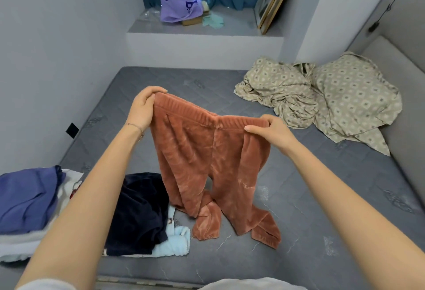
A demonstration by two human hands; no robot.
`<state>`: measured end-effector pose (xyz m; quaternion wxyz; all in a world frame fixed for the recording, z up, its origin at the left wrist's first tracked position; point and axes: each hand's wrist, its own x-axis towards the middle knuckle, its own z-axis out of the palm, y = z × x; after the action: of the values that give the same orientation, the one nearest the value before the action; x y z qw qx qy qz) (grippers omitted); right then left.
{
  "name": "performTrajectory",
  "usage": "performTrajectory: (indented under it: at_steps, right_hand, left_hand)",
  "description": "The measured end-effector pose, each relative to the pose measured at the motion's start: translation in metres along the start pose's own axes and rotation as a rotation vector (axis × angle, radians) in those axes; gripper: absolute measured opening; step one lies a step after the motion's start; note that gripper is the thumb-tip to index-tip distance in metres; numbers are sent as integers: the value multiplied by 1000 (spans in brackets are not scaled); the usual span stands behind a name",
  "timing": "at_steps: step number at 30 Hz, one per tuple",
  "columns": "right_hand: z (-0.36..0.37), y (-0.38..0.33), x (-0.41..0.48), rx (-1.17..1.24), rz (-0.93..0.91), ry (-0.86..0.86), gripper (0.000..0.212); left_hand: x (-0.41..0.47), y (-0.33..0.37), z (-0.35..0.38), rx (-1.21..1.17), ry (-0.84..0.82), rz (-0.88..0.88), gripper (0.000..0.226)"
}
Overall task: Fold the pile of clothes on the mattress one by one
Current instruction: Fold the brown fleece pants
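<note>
- The left hand point(143, 108) pinches one end of the waistband of the rust-brown fleece trousers point(207, 163), and the right hand point(271, 132) pinches the other end; the garment hangs between them above the mattress point(322, 197).
- Both leg cuffs trail on the mattress, the left leg crumpled near a dark navy garment point(138, 211) in the pile point(147, 227) by the left forearm.
- Judged step: spreading the trousers out before the first fold.
- To do it well, keep the waistband taut and level, since the left end sits higher than the right.
- Bring the two waistband ends together so that leg lies on leg, and smooth the twisted cuff.
- Lay it on bare mattress to the right, away from the pile and the patterned bedding point(310, 96).
- Thick fleece probably resists sharp creases, so press each fold flat.
</note>
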<state>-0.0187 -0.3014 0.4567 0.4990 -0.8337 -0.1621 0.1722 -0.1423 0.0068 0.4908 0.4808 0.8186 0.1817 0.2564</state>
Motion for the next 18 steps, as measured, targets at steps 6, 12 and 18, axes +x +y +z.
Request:
performTrajectory:
  at_steps: [6,12,18]
  right_hand:
    - [-9,-1,6,85,114,-114,10]
    - [-23,-3,11,211,189,-143,17]
    - [-36,-28,21,537,193,9,25]
  left_hand:
    - [6,-4,1,3,-66,-37,34]
    - [3,-12,1,-69,-242,-200,15]
    - [17,2,-3,-122,-149,-205,24]
